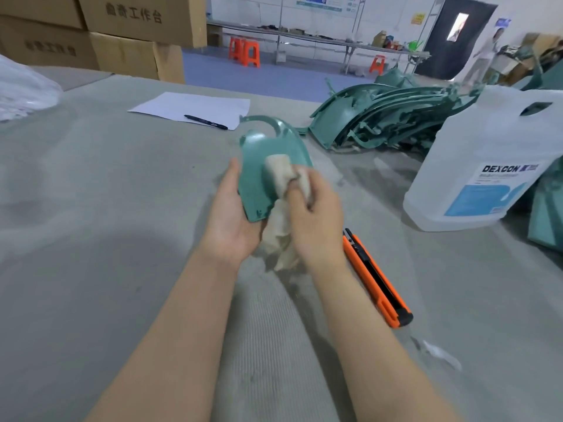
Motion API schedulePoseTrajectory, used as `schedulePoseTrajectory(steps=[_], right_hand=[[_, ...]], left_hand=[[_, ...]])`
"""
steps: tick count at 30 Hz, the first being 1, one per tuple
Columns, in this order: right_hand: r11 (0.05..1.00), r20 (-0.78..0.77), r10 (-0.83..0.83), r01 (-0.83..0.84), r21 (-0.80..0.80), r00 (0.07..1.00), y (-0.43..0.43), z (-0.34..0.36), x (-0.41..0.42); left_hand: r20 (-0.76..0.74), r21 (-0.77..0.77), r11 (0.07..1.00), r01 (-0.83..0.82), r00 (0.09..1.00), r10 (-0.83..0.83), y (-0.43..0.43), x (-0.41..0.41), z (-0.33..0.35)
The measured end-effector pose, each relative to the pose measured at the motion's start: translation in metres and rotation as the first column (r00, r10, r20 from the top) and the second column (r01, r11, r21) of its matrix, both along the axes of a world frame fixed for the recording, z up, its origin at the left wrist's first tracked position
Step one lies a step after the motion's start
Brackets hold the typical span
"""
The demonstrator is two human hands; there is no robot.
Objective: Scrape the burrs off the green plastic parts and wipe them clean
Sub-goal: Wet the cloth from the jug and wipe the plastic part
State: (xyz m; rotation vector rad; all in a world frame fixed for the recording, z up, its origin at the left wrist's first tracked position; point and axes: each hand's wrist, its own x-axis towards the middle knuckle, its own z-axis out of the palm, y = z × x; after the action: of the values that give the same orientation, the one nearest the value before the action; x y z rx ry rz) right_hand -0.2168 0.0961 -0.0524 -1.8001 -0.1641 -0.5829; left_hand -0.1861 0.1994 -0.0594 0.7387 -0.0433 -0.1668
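Observation:
My left hand (228,214) holds a curved green plastic part (259,166) from below and from its left edge, lifted a little above the grey table. My right hand (313,214) grips a beige cloth (278,172) and presses its folded end on the part's upper face; the rest of the cloth hangs under my palm. An orange utility knife (376,278) lies on the table just right of my right wrist. A pile of several green parts (387,117) sits at the back right.
A large translucent jug with a blue label (487,166) stands at the right. A white sheet (195,108) with a black pen (205,121) lies behind the part. Cardboard boxes (122,35) are stacked at the back left. A person (487,53) stands far off.

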Motion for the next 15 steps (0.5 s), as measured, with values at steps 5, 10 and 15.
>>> schedulePoseTrajectory(steps=[5,10,15], right_hand=[[0.997,-0.073,0.078,-0.078,0.003,0.994,0.003,0.006,-0.004],[0.954,-0.051,0.262,-0.267,-0.136,0.964,0.009,0.008,-0.013],[0.948,0.012,0.170,-0.160,-0.276,0.985,0.018,0.005,-0.018]], left_hand=[[-0.050,0.017,0.999,0.052,0.997,-0.051,-0.008,-0.005,0.001],[-0.030,-0.196,0.980,0.039,0.998,-0.046,0.008,-0.011,0.002],[0.004,-0.181,0.983,-0.004,1.000,0.005,0.007,-0.012,0.004]])
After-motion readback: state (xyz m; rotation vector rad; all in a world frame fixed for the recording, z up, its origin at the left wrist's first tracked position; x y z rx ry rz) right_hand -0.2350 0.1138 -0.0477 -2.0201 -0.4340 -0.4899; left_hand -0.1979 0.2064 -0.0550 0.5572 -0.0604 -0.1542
